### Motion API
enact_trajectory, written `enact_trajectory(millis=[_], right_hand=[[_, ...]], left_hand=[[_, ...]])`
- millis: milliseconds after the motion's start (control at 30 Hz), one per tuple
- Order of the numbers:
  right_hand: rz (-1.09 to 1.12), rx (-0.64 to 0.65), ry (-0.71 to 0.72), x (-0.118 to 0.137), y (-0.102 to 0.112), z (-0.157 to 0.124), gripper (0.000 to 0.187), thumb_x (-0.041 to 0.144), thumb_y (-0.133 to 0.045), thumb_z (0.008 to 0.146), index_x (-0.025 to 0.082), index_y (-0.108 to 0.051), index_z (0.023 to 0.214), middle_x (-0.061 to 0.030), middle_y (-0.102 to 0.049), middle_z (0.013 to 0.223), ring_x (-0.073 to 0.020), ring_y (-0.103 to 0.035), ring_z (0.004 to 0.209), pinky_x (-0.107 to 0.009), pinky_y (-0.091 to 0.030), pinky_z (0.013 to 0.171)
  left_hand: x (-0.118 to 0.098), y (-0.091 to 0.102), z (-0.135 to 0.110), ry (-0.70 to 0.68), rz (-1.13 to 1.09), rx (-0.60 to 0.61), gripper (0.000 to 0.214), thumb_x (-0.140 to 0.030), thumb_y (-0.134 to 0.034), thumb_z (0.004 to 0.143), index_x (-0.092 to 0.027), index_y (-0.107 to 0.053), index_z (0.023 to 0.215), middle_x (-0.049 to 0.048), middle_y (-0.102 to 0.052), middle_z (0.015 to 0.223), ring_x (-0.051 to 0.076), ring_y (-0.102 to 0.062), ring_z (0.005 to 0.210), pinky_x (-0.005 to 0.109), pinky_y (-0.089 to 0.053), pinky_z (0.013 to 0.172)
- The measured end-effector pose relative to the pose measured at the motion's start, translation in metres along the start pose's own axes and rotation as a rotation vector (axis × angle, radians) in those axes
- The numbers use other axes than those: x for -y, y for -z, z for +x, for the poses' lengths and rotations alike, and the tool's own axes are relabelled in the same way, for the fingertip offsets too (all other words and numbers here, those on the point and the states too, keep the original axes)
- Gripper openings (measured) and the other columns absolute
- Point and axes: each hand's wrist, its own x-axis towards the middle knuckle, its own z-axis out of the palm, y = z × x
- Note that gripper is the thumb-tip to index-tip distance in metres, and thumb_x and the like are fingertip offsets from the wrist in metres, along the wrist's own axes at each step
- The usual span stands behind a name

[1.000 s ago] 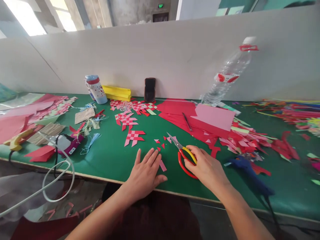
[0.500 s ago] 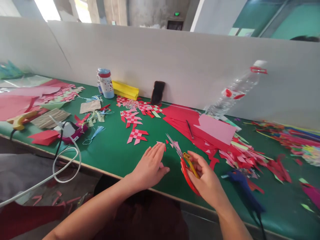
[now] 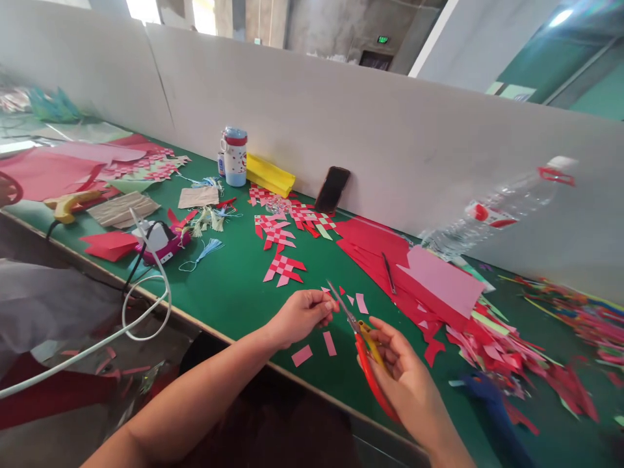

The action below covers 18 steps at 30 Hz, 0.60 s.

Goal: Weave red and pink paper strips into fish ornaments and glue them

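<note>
My right hand (image 3: pixel 402 377) is wrapped round scissors (image 3: pixel 366 351) with a red and a yellow handle. Their blades point away and left, slightly parted or closed; I cannot tell. Beside the blade tips, my left hand (image 3: pixel 302 317) is closed in a pinch, with a tiny reddish bit at the fingertips too small to name. Small pink paper rectangles lie around the hands: one rectangle (image 3: pixel 302 355) and a second strip (image 3: pixel 329 343) below the left hand, and another piece (image 3: pixel 361 303) beyond the scissors. A woven red-and-pink paper fish shape (image 3: pixel 284 269) lies farther off.
Red paper sheets (image 3: pixel 363 242) with a pen (image 3: pixel 389 273) lie at right, beside paper scraps (image 3: pixel 492 344) and a blue glue gun (image 3: pixel 494 406). A phone (image 3: pixel 333 189), a cup (image 3: pixel 236 158) and a plastic bottle (image 3: pixel 497 211) stand along the partition. A white cable (image 3: pixel 168 292) loops at left.
My left hand has gone from stretched flat to a pinch near the scissor tips. Pink rectangles now show on the table around it. The view has turned left and tilted.
</note>
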Motion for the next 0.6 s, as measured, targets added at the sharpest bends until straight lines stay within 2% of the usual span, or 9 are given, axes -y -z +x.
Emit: enact_trajectory(millis=[67, 133, 233, 300, 400, 533, 600], right_hand=[[-0.033, -0.061, 0.028, 0.003, 0.005, 0.01, 0.061, 0.052, -0.064, 0.081, 0.024, -0.047, 0.132, -0.0118, -0.065, 0.118, -0.0234, -0.068, 0.101, -0.035, -0.056, 0.086], [-0.17, -0.166, 0.061, 0.005, 0.013, 0.024, 0.059, 0.054, -0.06, 0.082, 0.023, -0.048, 0.131, -0.0126, -0.065, 0.117, -0.0238, -0.068, 0.098, -0.036, -0.056, 0.083], [-0.673, -0.356, 0.096, 0.006, 0.028, 0.052, 0.058, 0.051, -0.059, 0.079, 0.021, -0.053, 0.128, -0.0135, -0.066, 0.117, -0.0256, -0.068, 0.094, -0.038, -0.055, 0.081], [-0.932, -0.409, 0.101, 0.004, 0.036, 0.072, 0.059, 0.046, -0.06, 0.079, 0.017, -0.053, 0.129, -0.0162, -0.065, 0.119, -0.0299, -0.065, 0.103, -0.042, -0.051, 0.087], [-1.052, -0.389, 0.091, -0.004, 0.044, 0.097, 0.055, 0.04, -0.06, 0.079, 0.012, -0.055, 0.126, -0.0195, -0.068, 0.114, -0.0336, -0.062, 0.108, -0.047, -0.046, 0.093], [-1.138, -0.297, 0.092, -0.01, 0.048, 0.109, 0.041, 0.036, -0.057, 0.083, 0.012, -0.063, 0.116, -0.0169, -0.073, 0.101, -0.0311, -0.066, 0.095, -0.046, -0.047, 0.09], [-1.166, -0.255, 0.115, -0.008, 0.047, 0.107, 0.036, 0.031, -0.053, 0.086, 0.012, -0.065, 0.114, -0.0177, -0.072, 0.106, -0.0313, -0.065, 0.101, -0.047, -0.045, 0.093]], left_hand=[[-0.001, 0.01, -0.005, -0.029, 0.137, -0.031, 0.02, -0.025, -0.049, 0.089, -0.013, -0.065, 0.086, 0.0018, -0.06, 0.071, 0.012, -0.056, 0.065, 0.027, -0.048, 0.068], [-0.001, 0.018, -0.011, -0.064, 0.271, -0.064, 0.017, -0.018, -0.05, 0.086, -0.015, -0.066, 0.086, 0.0045, -0.063, 0.08, 0.017, -0.059, 0.076, 0.032, -0.049, 0.078], [0.006, 0.024, -0.019, -0.116, 0.425, -0.062, 0.021, -0.013, -0.048, 0.085, -0.016, -0.068, 0.092, 0.0088, -0.066, 0.096, 0.023, -0.061, 0.094, 0.04, -0.048, 0.091], [0.013, 0.025, -0.023, -0.199, 0.597, -0.012, 0.03, -0.012, -0.048, 0.086, -0.015, -0.065, 0.109, 0.0116, -0.066, 0.111, 0.026, -0.061, 0.107, 0.043, -0.047, 0.096], [0.02, 0.026, -0.029, -0.352, 0.84, 0.064, 0.05, -0.014, -0.053, 0.085, -0.015, -0.047, 0.135, 0.0142, -0.056, 0.137, 0.026, -0.054, 0.125, 0.044, -0.043, 0.107], [0.021, 0.033, -0.042, -0.433, 0.953, 0.145, 0.055, -0.026, -0.061, 0.087, -0.017, -0.045, 0.138, 0.0134, -0.052, 0.143, 0.027, -0.044, 0.137, 0.048, -0.034, 0.115], [0.021, 0.039, -0.05, -0.426, 1.003, 0.203, 0.06, -0.035, -0.068, 0.083, -0.02, -0.047, 0.138, 0.0117, -0.052, 0.143, 0.03, -0.041, 0.139, 0.052, -0.031, 0.116]])
